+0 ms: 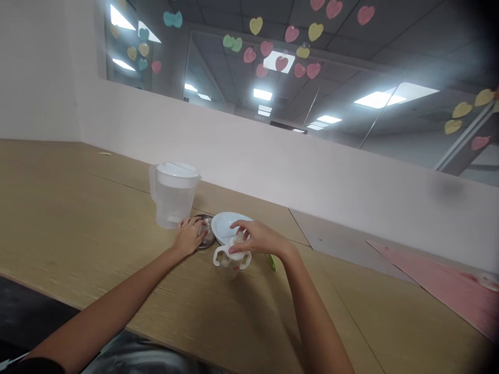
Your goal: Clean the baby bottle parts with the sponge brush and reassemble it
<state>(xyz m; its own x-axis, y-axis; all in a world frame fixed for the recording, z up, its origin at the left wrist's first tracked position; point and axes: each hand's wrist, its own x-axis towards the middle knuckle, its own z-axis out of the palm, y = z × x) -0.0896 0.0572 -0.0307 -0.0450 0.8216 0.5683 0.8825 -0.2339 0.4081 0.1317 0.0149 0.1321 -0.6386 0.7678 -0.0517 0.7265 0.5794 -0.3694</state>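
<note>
Dark clothing (128,356) gets cut off along the bottom edge, and both forearms reach up from there onto a light wood worktop (70,234). That worktop runs a long way off to the left, with a tiny pale stick (104,153) lying near the back wall. Moving right, a lidded white plastic pitcher (173,200) stands upright, just beside the left hand (189,236). Its fingers are curled down over a round steel dish (205,234), mostly hidden under them. Touching that dish is a white oval plate (230,222), partly blocked by the right hand (259,238). That hand is pinching around the top of a clear two-handled sippy cup (230,265), though what's right inside the grip is hard to make out. A small green thing (272,263) pokes out near the right wrist, too hidden to name. Further right, the worktop carries on to a grey panel (343,239) and a pink sheet (436,285), which runs off the frame.
</note>
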